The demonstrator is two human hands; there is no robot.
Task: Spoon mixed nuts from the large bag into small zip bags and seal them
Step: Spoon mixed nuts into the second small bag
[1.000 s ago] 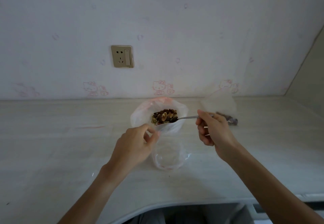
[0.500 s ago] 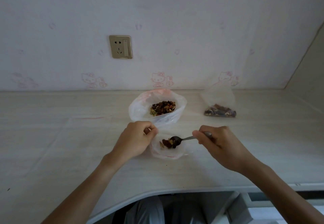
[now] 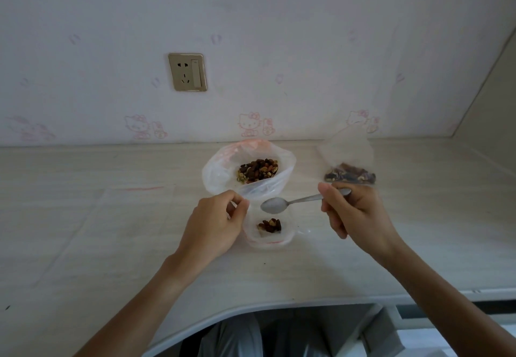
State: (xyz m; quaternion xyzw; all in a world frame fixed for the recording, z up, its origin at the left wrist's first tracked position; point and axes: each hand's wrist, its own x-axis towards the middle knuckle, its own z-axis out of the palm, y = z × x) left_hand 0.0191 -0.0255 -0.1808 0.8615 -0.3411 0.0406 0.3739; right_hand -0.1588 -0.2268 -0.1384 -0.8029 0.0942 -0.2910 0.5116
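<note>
Pinched in the left hand (image 3: 215, 224), the small bag's (image 3: 268, 235) rim stayed open over a few nuts (image 3: 269, 225); the right hand (image 3: 353, 212) gripped an empty spoon (image 3: 275, 205) above it. If that pinch slipped, I reckoned, the mouth would collapse and nuts from the big bag (image 3: 248, 171) would scatter.

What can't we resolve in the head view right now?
- Small zip bag: its left rim sits behind the left hand, so the pinch is hidden.
- Spoon: mid-handle is wrapped by the right hand.
- Filled bag: seal state unreadable, clear film against pale wall.
- Large bag: nut types too small.
</note>
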